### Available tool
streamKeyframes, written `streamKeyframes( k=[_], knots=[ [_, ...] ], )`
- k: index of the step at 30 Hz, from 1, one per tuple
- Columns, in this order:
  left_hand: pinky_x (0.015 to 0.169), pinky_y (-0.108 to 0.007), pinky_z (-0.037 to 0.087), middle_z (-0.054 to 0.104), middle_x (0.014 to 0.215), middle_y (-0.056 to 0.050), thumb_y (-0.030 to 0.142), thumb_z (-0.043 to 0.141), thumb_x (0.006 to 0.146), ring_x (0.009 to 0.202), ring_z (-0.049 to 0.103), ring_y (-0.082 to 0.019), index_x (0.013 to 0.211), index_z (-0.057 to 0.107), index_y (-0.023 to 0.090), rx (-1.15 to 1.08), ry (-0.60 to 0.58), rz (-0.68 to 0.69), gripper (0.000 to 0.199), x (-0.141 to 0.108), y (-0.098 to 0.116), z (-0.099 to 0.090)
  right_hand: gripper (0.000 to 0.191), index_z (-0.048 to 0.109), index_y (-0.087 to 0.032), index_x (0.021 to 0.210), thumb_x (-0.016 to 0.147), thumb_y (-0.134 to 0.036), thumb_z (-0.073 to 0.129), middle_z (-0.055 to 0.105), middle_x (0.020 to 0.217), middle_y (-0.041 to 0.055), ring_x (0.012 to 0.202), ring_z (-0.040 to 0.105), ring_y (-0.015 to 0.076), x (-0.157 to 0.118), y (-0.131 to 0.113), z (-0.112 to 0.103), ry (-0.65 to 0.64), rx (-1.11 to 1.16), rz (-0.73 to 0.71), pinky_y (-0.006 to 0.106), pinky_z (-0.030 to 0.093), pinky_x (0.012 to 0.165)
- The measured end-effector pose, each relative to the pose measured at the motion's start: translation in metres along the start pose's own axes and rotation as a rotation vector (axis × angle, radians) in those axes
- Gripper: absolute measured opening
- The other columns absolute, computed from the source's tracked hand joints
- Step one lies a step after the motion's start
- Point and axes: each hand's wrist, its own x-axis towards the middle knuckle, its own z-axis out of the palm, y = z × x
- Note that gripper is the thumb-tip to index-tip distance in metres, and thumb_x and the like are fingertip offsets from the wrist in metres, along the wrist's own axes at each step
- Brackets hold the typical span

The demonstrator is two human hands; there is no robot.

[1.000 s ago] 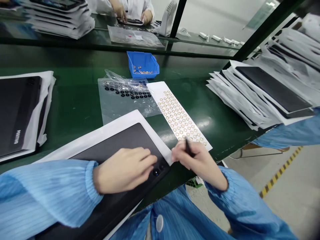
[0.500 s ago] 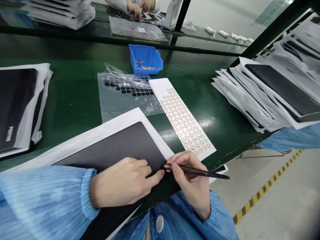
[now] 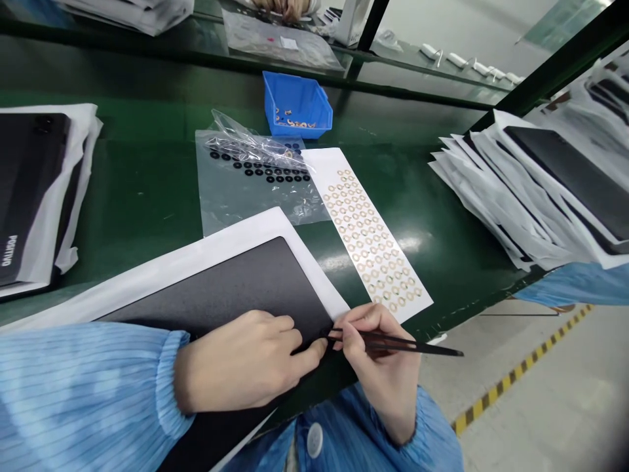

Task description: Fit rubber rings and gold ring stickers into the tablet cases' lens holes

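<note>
A black flat panel lies on white wrapping at the table's front. My left hand rests over its right part, fingers curled and the index fingertip at the panel's right corner. Black tweezers are pinched in my right hand, their tips beside my left index fingertip. Whether the tips hold anything is too small to tell. Beyond the panel are a white sheet with rows of tan rings and a clear plastic bag with black rings.
A blue bin with small tan rings stands behind the bag. Wrapped black devices lie at the left and in a pile at the right. Another person's hands show at the top, beyond the shelf bar.
The view has shifted a little, so the bin, sheet and right pile sit slightly farther right. Both hands keep nearly the same pose at the panel's corner, with the tweezers still in my right hand.
</note>
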Motion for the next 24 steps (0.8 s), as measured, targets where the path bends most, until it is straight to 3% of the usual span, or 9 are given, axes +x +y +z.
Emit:
streamKeyframes(
  k=[18,24],
  knots=[
    [0.048,-0.030,0.035,0.058,0.065,0.002,0.019,0.056,0.088,0.056,0.052,-0.015,0.114,0.053,0.012,-0.004,0.018,-0.003,0.027,-0.0008,0.0002,0.0029,0.018,0.053,-0.019,0.061,0.073,-0.007,0.058,0.060,0.062,-0.0027,0.052,0.063,0.0111,0.0029,0.0010,-0.0026,-0.051,-0.020,-0.001,0.019,0.053,0.047],
    [0.048,-0.030,0.037,0.058,0.066,0.002,0.018,0.058,0.087,0.056,0.052,-0.015,0.114,0.054,0.012,0.009,0.006,0.001,0.028,-0.0009,-0.0008,0.0021,0.017,0.053,-0.018,0.062,0.072,-0.006,0.059,0.061,0.062,-0.0025,0.052,0.063,0.0091,0.0004,0.0027,-0.0008,-0.008,0.020,0.002,0.017,0.054,0.050]
  ],
)
